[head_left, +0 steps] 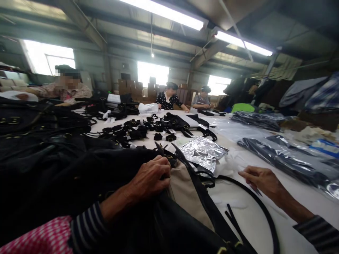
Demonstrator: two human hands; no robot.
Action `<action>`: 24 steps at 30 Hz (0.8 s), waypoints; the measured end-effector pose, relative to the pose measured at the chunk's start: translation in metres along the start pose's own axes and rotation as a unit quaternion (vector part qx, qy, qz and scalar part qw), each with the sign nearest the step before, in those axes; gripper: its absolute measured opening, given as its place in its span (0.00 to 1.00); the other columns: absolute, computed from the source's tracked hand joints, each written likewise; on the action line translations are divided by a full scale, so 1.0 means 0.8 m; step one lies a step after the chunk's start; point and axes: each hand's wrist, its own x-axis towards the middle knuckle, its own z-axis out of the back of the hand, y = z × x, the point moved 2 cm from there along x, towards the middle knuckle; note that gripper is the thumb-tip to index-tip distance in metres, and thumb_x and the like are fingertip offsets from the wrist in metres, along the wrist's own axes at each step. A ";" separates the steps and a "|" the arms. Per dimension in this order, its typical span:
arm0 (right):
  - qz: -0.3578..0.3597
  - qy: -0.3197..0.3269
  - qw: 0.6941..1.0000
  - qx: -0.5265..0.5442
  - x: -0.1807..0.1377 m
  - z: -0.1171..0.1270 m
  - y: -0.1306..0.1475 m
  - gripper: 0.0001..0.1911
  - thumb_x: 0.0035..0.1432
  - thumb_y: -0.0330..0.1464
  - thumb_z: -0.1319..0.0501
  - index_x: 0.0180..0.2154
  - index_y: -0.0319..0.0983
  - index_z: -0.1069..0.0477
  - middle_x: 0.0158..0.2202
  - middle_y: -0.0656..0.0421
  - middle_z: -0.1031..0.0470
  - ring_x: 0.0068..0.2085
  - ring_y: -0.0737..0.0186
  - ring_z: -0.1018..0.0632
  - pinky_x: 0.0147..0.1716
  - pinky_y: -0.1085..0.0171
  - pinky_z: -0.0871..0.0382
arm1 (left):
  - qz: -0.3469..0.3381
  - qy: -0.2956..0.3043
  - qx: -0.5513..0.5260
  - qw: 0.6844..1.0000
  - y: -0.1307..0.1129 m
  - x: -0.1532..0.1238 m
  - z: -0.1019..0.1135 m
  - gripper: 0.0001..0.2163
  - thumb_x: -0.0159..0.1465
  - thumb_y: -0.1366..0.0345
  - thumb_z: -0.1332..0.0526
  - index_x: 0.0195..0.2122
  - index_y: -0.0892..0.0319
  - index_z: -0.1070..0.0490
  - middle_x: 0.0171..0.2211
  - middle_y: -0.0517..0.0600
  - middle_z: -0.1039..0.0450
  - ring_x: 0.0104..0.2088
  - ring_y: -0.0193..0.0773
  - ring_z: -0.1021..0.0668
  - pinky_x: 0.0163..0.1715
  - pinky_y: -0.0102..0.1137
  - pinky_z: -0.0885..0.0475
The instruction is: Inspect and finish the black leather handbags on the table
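Note:
A large black bag (182,218) with a beige lining (185,187) and gold-coloured fittings lies in front of me, its opening facing up. My left hand (152,176) has its fingers curled closed on the bag's upper edge. Off to the right, above the white table, my right hand (261,180) is closed in a pinch beside crumpled white tissue (230,162). A small dark pointed thing pokes out under its palm, too little of it showing to name. The bag's long black strap (259,201) curves across the table between the two hands.
Silver foil-like wrapping (202,150) lies beyond the bag. Several rolled black straps (135,130) cover the table's middle. More black bags (31,120) are heaped at left; plastic-wrapped dark bags (288,155) lie at right. Other people (169,98) sit along the far side.

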 end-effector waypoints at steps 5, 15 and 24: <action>0.032 0.011 0.994 0.103 -0.058 0.033 0.024 0.17 0.52 0.42 0.35 0.20 0.39 0.33 0.17 0.62 0.35 0.20 0.70 0.39 0.21 0.66 0.48 | -0.002 0.024 0.016 1.000 0.011 -0.002 -0.001 0.08 0.65 0.61 0.42 0.33 0.56 0.25 0.52 0.50 0.25 0.52 0.44 0.26 0.50 0.36 0.30; -0.030 0.106 0.993 0.031 -0.128 0.060 -0.046 0.21 0.49 0.49 0.31 0.25 0.37 0.27 0.20 0.63 0.33 0.22 0.69 0.36 0.23 0.67 0.44 | 0.020 0.059 0.071 0.996 0.015 0.001 0.006 0.19 0.68 0.47 0.45 0.39 0.55 0.22 0.57 0.47 0.28 0.53 0.44 0.26 0.53 0.35 0.31; 0.057 0.109 0.992 -0.020 -0.025 0.050 0.006 0.20 0.59 0.46 0.35 0.27 0.35 0.25 0.22 0.61 0.33 0.24 0.69 0.35 0.23 0.67 0.46 | 0.022 0.045 0.080 0.995 0.007 -0.001 0.007 0.20 0.69 0.45 0.46 0.36 0.54 0.23 0.58 0.47 0.28 0.54 0.45 0.27 0.55 0.37 0.32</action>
